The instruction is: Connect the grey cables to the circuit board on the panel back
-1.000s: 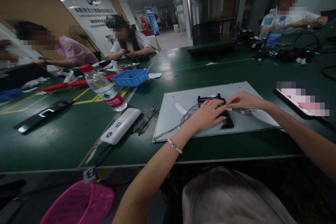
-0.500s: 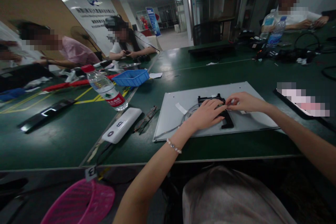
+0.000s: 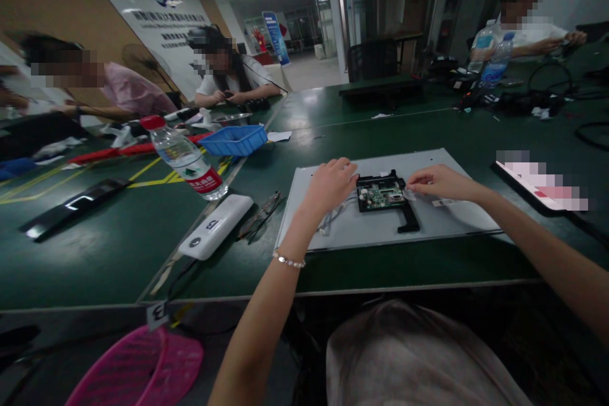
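A grey panel [image 3: 447,168] lies flat on the green table, bearing a black bracket [image 3: 410,219] with a green circuit board [image 3: 380,196] in it. Over the panel's left part is my left hand [image 3: 332,185], beside the bracket, its fingers bent and their tips partly hidden. Grey cables [image 3: 335,216] run beneath and beside that hand. At the board's right edge my right hand [image 3: 435,183] pinches a small, clear or whitish piece [image 3: 411,194], too blurred to name. A pale strip [image 3: 442,203] lies on the panel below my right hand.
Left of the panel are glasses [image 3: 260,217], a white power bank [image 3: 217,228], a bottle with a red cap [image 3: 190,168] and a blue tray [image 3: 235,141]. A phone [image 3: 537,187] lies at the right. Several people sit around the table; a pink basket [image 3: 137,371] stands below its edge.
My left hand has moved left off the bracket, uncovering the circuit board. My right hand stays near the bracket's right edge. The view has shifted slightly.
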Motion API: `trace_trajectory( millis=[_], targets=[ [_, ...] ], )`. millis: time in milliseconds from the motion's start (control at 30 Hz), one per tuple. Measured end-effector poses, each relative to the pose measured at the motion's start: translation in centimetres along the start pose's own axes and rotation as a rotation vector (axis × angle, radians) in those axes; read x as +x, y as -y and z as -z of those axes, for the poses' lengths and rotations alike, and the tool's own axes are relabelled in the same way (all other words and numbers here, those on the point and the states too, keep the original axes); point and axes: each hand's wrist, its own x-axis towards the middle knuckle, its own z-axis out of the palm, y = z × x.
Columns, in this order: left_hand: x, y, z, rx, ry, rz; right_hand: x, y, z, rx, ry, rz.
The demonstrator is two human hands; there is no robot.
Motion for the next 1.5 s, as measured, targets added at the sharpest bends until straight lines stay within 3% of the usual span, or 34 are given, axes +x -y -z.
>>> trace_trajectory(
  millis=[167, 367, 500, 667, 833, 967, 1100, 1233, 1400, 1500],
  targets=[
    [-1.9, 2.6, 0.7, 0.077, 0.045, 0.279, 0.0, 0.1, 0.0, -0.033, -0.001, 0.027],
    [-4.7, 4.6, -1.6, -0.034, 0.154, 0.505, -0.6, 1.3, 0.2, -0.123, -0.031, 0.067],
    [-4.9, 5.6, -3.4, -0.175, 0.137, 0.485, -2.9, 3.9, -1.4, -0.235, -0.130, 0.169],
    [-4.5, 6.0, -3.9, -0.239, 0.073, 0.406, -5.1, 6.4, -6.1, -0.233, -0.246, 0.277],
    [-4.4, 6.3, -3.1, -0.507, -0.094, 0.388, -4.5, 8.0, -8.5, -0.191, -0.224, 0.297],
    [-4.2, 6.0, -2.9, -0.648, -0.094, 0.348, -3.5, 9.6, -9.3, -0.179, -0.284, 0.291],
    [-4.4, 5.3, -3.4, -0.551, -0.049, 0.336, -2.6, 11.5, -11.1, -0.187, -0.331, 0.294],
    [-4.8, 5.0, -3.7, -0.427, -0.001, 0.323, -1.7, 12.4, -13.1, -0.243, -0.275, 0.296],
    [-4.5, 3.9, -2.2, -0.323, -0.104, 0.287, -1.3, 12.5, -13.8, -0.314, -0.297, 0.302],
    [-4.4, 2.1, -0.7, -0.224, -0.048, 0.224, -1.6, 12.7, -13.6, -0.353, -0.326, 0.308]
  ],
)
